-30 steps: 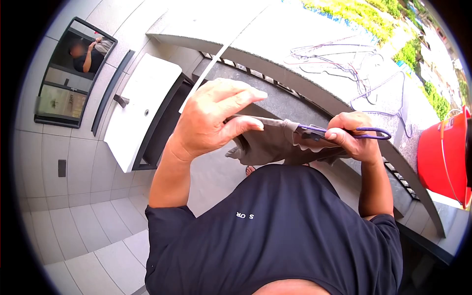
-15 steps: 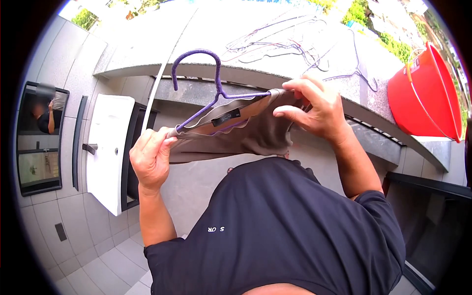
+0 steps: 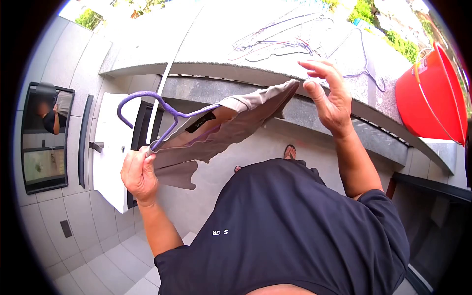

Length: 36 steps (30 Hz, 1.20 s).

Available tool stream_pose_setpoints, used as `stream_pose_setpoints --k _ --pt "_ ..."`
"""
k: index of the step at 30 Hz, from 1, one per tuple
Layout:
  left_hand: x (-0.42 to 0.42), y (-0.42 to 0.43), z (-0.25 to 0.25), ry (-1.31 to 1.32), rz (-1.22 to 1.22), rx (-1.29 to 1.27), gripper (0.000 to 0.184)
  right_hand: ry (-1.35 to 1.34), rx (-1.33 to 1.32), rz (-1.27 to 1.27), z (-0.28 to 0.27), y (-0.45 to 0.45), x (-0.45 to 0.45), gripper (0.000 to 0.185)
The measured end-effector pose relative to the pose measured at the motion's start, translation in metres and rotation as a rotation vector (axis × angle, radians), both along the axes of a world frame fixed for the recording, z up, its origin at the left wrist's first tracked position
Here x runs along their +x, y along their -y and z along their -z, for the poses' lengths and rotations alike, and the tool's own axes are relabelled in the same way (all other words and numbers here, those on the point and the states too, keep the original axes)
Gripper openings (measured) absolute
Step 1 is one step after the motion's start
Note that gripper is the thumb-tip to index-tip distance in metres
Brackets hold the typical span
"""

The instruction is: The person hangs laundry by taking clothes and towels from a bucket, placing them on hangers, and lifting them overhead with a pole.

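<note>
My left hand point(image 3: 140, 178) pinches one corner of a pair of grey-brown shorts point(image 3: 216, 145) by the gathered waistband. A purple hanger point(image 3: 169, 109) sits inside the waistband, its hook pointing up to the left and one end at my left fingers. The hanger's other end is hidden by the cloth. On the inner side of the band shows a black label point(image 3: 200, 123). The shorts slant up to the right, their far corner just beside my right hand point(image 3: 330, 98). That hand is open, thumb and fingers apart, with nothing in it.
Several loose hangers point(image 3: 280, 46) lie on the bright ledge point(image 3: 142, 56) ahead. A red bucket point(image 3: 427, 101) stands on its right end. To the left are a white washbasin point(image 3: 105, 162) and a wall mirror point(image 3: 46, 137). A thin pale pole point(image 3: 160, 101) rises behind the hanger.
My right hand has let go of the waistband corner and moved slightly right and up. The hanger and my left hand have shifted left, and the shorts now swing up at the right.
</note>
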<state>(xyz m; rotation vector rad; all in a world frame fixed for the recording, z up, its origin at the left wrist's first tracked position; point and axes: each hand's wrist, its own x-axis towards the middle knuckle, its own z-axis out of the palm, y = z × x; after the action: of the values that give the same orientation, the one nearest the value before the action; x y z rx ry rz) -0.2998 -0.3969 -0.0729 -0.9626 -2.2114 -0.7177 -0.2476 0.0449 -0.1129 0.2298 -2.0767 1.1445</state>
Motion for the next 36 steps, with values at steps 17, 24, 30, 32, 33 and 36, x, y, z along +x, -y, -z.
stream_pose_setpoints --k 17,24,30,32,33,36 --pt "0.0 0.069 0.0 0.054 -0.124 0.116 0.015 0.167 -0.467 -0.28 0.033 0.004 -0.049 0.036" --pt "-0.003 0.046 -0.024 0.091 -0.076 0.011 0.013 0.021 0.409 -0.496 -0.034 0.068 -0.069 0.011" --pt "0.007 0.047 -0.027 0.165 -0.011 0.037 0.012 -0.02 0.46 -0.574 -0.037 0.088 -0.073 0.013" --pt "0.006 0.051 -0.021 0.169 -0.02 0.028 0.013 0.049 0.412 -0.672 -0.041 0.092 -0.07 0.016" --pt "0.007 0.053 -0.018 0.173 -0.024 0.024 0.013 0.085 0.367 -0.737 -0.042 0.095 -0.07 0.017" --pt "0.016 0.041 -0.024 0.132 -0.057 -0.058 0.024 0.1 0.343 -0.643 -0.032 0.104 -0.066 0.016"
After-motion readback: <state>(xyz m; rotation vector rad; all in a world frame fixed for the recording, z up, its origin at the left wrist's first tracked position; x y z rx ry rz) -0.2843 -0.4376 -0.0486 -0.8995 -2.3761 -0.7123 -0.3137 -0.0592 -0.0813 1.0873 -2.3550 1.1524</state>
